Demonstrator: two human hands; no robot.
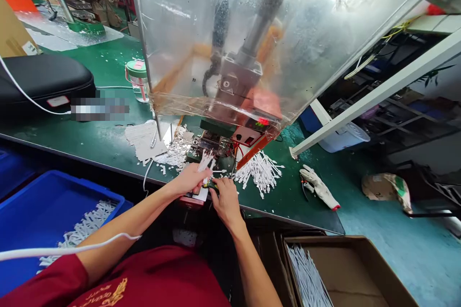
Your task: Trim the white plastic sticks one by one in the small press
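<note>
Left grip [188, 178] pinches white strips [206, 161]; right grip [225, 202] beside them, state unclear

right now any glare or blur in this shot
In the head view, glare whites out the top of the clear plastic shield, the wide lens bows the edge of the green workbench, and a pixelated blur hides something on it.

Two hands show: one left hand [189, 178] and one right hand [226, 203]. There is one bench press [230, 136] behind one clear plastic sheet [259, 33]. Also counted: one white work glove [319, 186], one green-lidded tumbler [138, 81], one blue crate [54, 211], one cardboard box [345, 244], and three batches of white strips [260, 172].
</note>
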